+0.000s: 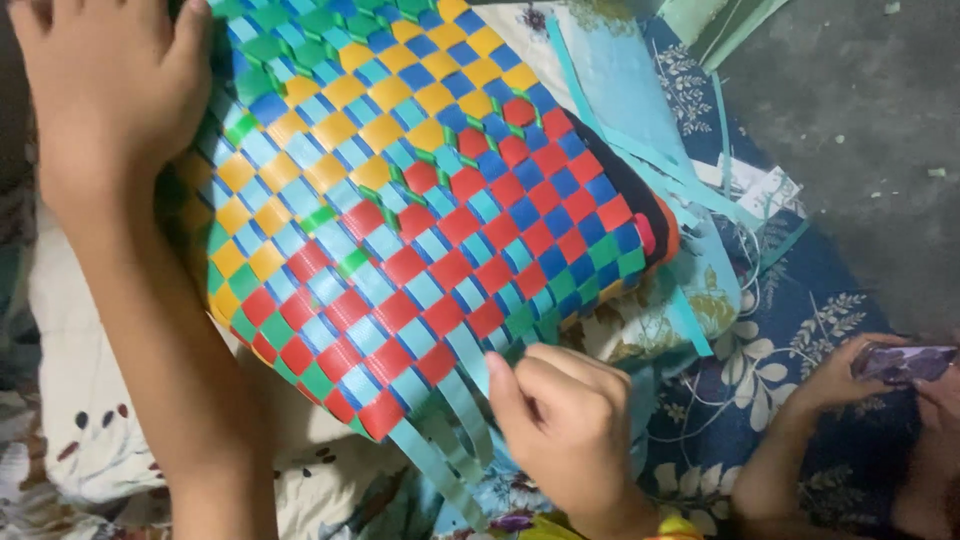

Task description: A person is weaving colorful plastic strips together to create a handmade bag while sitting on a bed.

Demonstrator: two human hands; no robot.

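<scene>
- Woven basket (420, 200) of flat plastic strips, chequered in red, blue, yellow, green and pale blue, lying on its side across floral bedding (760, 330).
- Left hand (105, 90) spread flat on the basket's upper left part, fingers wide, pressing rather than gripping.
- Right hand (570, 420) at the lower edge, fingers curled narrow, pinching a loose pale blue strip (470, 370) where the weave ends.
- More loose pale blue strips (440, 460) trailing from that edge toward the bottom of the view.
- Cut pale blue strips (680, 180) scattered to the right of the basket.
- At far right, another person's hands (850, 375) holding a small purple object (905, 360), well apart from the basket.
</scene>
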